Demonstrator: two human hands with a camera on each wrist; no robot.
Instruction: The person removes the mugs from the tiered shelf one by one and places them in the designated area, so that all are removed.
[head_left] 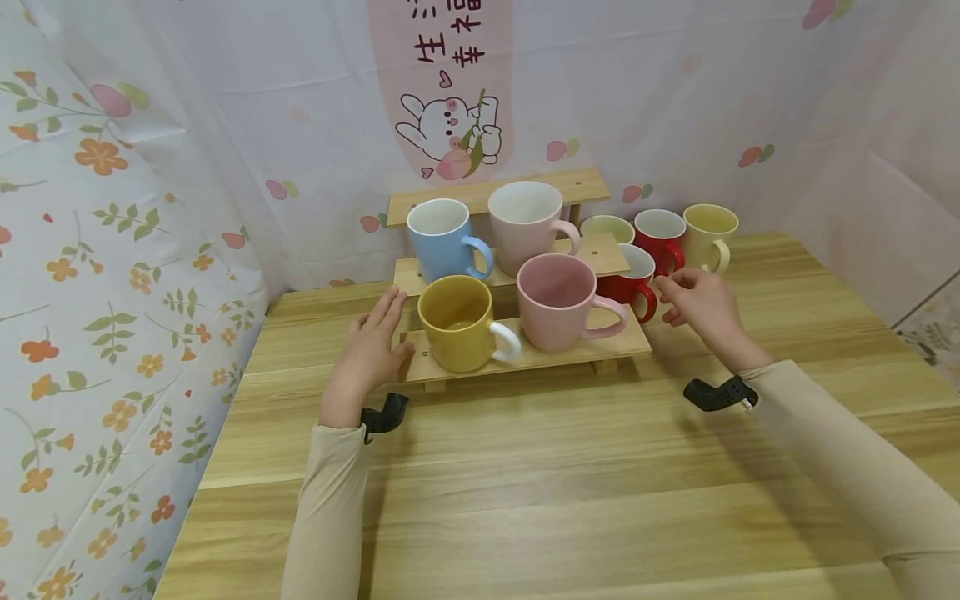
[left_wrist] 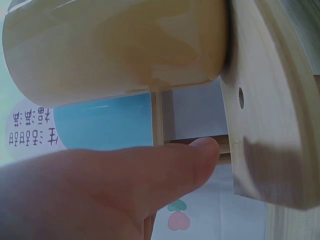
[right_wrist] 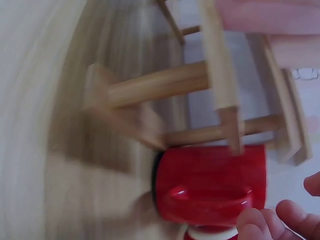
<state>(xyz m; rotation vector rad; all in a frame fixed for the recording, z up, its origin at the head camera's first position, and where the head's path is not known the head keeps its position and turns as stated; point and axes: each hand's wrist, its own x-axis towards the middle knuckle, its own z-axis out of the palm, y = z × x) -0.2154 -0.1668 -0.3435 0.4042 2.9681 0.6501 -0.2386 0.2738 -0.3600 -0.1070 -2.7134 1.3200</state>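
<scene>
My left hand (head_left: 366, 354) lies at the left end of a three-step wooden rack (head_left: 628, 337), fingers straight and nearest the middle step. Beside it on the lowest step sits a mustard mug (head_left: 459, 346) with a white handle, then a pink mug (head_left: 553, 323). A blue mug (head_left: 441, 254) and a pale pink mug (head_left: 519, 240) occupy the middle step. My right hand (head_left: 705, 307), fingers loosely bent and holding nothing, hovers by the handle of a red mug (right_wrist: 210, 172) at the rack's right end. Whether a fingertip touches that handle, I cannot tell.
Behind that red mug stand a pale green mug (head_left: 606, 225), another red mug (head_left: 662, 248) and a cream mug (head_left: 703, 250), close together. A printed cloth (head_left: 322, 100) hangs behind the wooden table (head_left: 525, 500) and along its left side.
</scene>
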